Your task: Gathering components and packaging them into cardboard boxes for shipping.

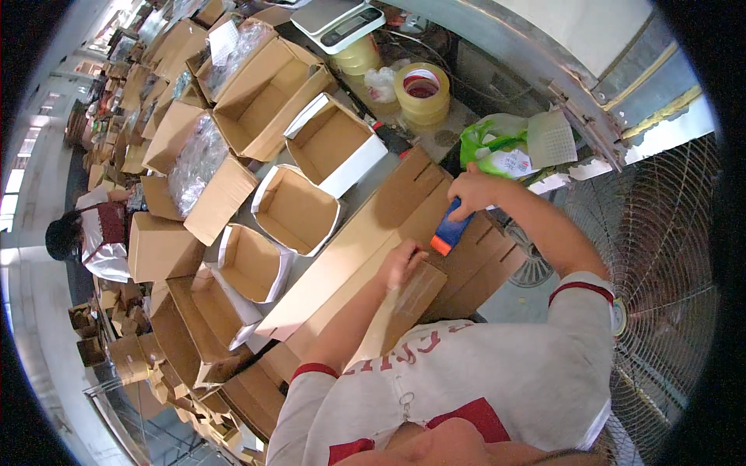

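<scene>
In my right hand point(474, 194) is a blue tape dispenser point(451, 227) with an orange end, its fingers closed around it; no roll of tape shows on it. The orange end points down at the cardboard in front of me. My left hand point(401, 264) has its fingers curled at the upper edge of a brown cardboard box point(416, 299), which carries a shiny strip of clear tape. The box stands close against my body, partly hidden by my left forearm. Behind it a long flat piece of brown cardboard point(353, 264) lies slantwise across the table.
Open white-sided boxes point(336, 144) and larger brown cartons point(268, 97) line the left. Tape rolls point(422, 92), a scale point(338, 23) and a green plastic bag point(497, 147) are at the back. A caged fan point(668, 256) stands at right. Another person point(105, 233) is far left.
</scene>
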`<state>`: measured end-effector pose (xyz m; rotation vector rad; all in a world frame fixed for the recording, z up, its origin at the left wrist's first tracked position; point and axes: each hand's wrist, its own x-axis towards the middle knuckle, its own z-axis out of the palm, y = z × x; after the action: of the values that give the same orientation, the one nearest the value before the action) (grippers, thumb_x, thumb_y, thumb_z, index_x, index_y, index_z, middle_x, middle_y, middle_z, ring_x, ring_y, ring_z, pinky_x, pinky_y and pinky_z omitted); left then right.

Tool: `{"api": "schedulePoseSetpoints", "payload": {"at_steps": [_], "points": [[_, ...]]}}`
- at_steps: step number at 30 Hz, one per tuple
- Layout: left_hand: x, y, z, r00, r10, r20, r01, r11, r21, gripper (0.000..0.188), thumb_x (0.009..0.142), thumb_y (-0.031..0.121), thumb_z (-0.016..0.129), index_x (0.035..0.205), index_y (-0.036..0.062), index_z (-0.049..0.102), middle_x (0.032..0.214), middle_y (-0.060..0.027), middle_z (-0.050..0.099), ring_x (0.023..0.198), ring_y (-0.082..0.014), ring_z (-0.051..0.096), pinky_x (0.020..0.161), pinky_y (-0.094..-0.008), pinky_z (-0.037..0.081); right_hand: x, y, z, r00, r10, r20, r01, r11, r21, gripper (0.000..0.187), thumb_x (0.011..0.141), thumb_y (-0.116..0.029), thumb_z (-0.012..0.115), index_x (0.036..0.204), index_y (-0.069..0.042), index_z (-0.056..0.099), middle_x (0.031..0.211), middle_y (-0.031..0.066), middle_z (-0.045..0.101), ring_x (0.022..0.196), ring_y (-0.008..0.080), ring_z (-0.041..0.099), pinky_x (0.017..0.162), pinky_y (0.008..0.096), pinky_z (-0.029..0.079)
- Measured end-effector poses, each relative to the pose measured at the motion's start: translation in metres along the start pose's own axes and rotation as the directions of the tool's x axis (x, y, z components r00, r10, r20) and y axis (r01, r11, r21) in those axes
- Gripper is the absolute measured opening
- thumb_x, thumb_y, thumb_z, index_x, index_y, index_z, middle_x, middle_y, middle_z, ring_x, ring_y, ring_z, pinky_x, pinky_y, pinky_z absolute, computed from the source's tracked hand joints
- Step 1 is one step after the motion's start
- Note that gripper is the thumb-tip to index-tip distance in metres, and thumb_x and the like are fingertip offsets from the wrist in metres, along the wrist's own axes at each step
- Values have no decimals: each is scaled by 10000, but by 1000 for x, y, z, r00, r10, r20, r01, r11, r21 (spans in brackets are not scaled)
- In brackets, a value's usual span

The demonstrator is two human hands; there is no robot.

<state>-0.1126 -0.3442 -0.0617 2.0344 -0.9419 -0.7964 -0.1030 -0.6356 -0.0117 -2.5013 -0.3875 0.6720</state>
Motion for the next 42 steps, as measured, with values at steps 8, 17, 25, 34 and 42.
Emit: {"api": "schedulePoseSetpoints", "payload": {"at_steps": [8,17,25,34,42], "points": [[-24,55,4,940,341,29,-290,751,594,526,735,522,660,982,58,653,1044,-76,602,1085,-266,498,1044,-497,294,-5,-60,20,956,250,-155,-277,942,-190,560,686,-612,624,771,-66,712,819,156,682,822,320,642,831,426,375],[-27,64,42,997,47,-68,20,664,747,613,748,637,586,1144,170,633,1297,-123,521,1255,-324,414,1051,-670,161,-85,-78,82,671,361,-647,-468,884,7,328,842,-361,616,929,-45,598,896,155,626,893,361,569,764,523,372],[-201,52,51,823,-482,-302,559,590,582,899,710,650,646,1463,389,229,1533,-173,129,1383,-440,139,1048,-681,135,-100,-80,176,691,340,-637,-370,924,92,497,803,-306,666,1215,-92,491,1233,149,445,1204,348,387,957,689,163],[-261,59,55,747,-463,-477,664,561,495,951,699,309,743,1450,468,182,1282,-154,416,1206,-348,380,930,-535,292,-49,-111,136,646,46,-762,23,997,79,430,806,-266,676,1131,-21,540,1106,204,561,1058,378,506,915,466,392],[-354,189,102,509,-492,-706,779,612,135,1061,601,324,761,1464,455,158,1258,-153,401,1135,-324,398,867,-484,321,-67,-178,94,937,160,-310,280,181,943,539,945,-513,406,1234,-68,499,1237,74,543,1162,213,488,982,366,365]]}}
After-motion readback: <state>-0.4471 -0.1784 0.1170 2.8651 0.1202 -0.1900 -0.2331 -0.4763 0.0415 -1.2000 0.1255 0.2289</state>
